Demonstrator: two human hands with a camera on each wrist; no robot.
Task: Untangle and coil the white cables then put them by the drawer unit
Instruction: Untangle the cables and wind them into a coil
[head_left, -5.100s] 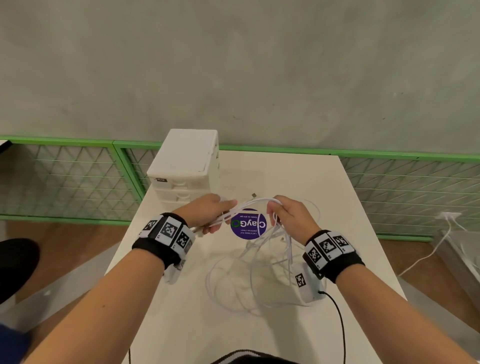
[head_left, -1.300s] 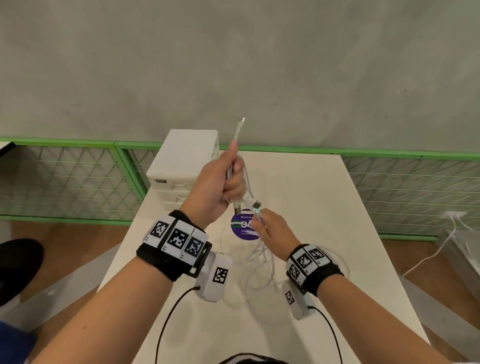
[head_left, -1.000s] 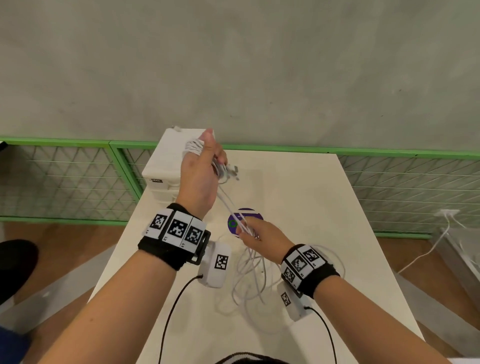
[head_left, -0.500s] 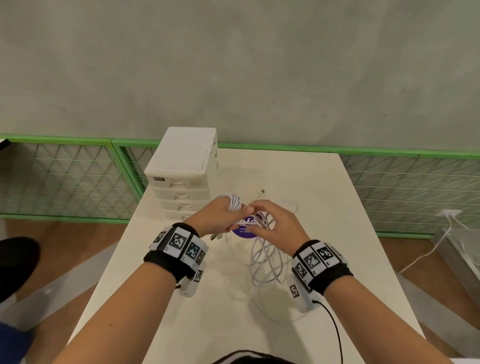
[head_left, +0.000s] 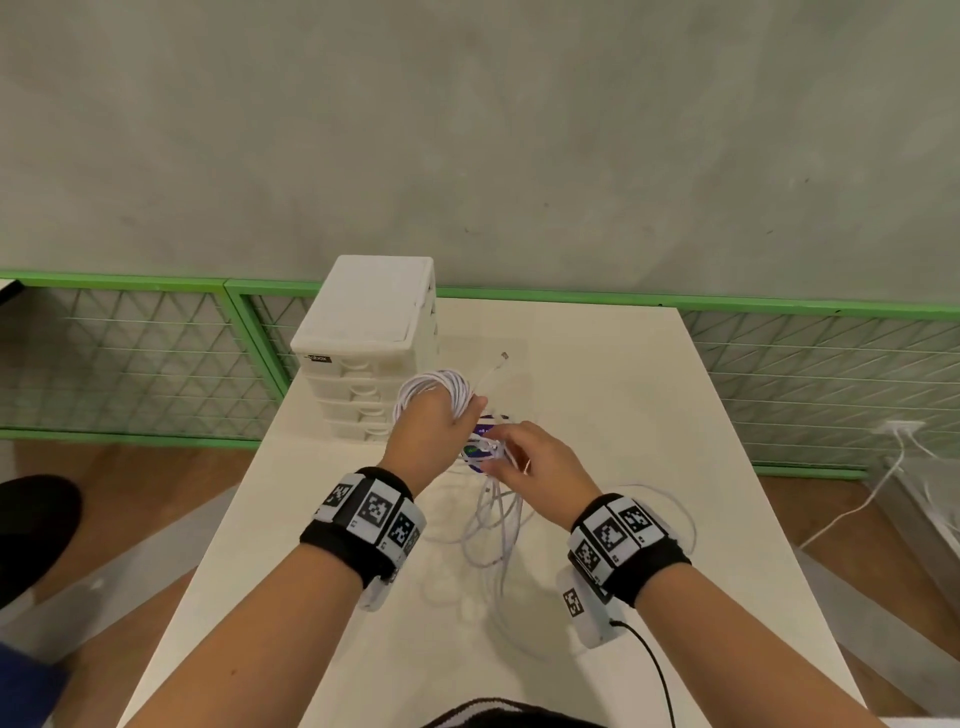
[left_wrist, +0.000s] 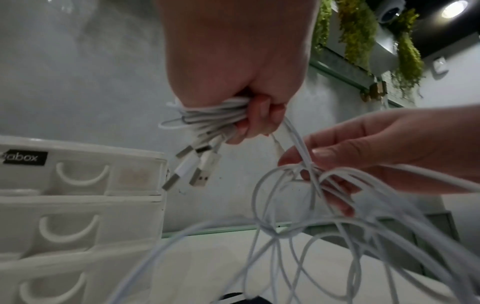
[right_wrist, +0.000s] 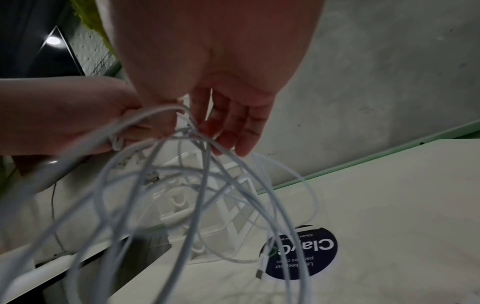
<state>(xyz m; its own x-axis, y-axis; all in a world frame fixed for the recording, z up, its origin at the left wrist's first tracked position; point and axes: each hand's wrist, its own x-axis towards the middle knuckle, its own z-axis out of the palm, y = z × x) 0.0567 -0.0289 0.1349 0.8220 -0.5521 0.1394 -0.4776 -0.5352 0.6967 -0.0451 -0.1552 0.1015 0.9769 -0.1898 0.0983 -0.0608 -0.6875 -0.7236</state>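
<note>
A coil of white cable (head_left: 435, 387) is wound round my left hand (head_left: 441, 418), which grips it just right of the white drawer unit (head_left: 363, 353). In the left wrist view the coil (left_wrist: 215, 115) is clamped in the fist and USB plugs (left_wrist: 197, 172) hang below it. My right hand (head_left: 498, 452) pinches several strands that run from the coil down to loose tangled loops (head_left: 493, 540) on the table. The right wrist view shows those strands (right_wrist: 197, 144) passing under its fingers (right_wrist: 233, 131). One free plug end (head_left: 503, 356) lies on the table behind the hands.
A round purple sticker (head_left: 480, 447) lies on the white table (head_left: 623, 415) under the hands. A green mesh fence (head_left: 130, 358) runs behind and beside the table. Another white cable (head_left: 857, 504) trails on the floor at right.
My left hand came down from its raised position to beside the drawer unit, with more turns of cable around it. My right hand moved up close to it, and fewer loose loops lie on the table.
</note>
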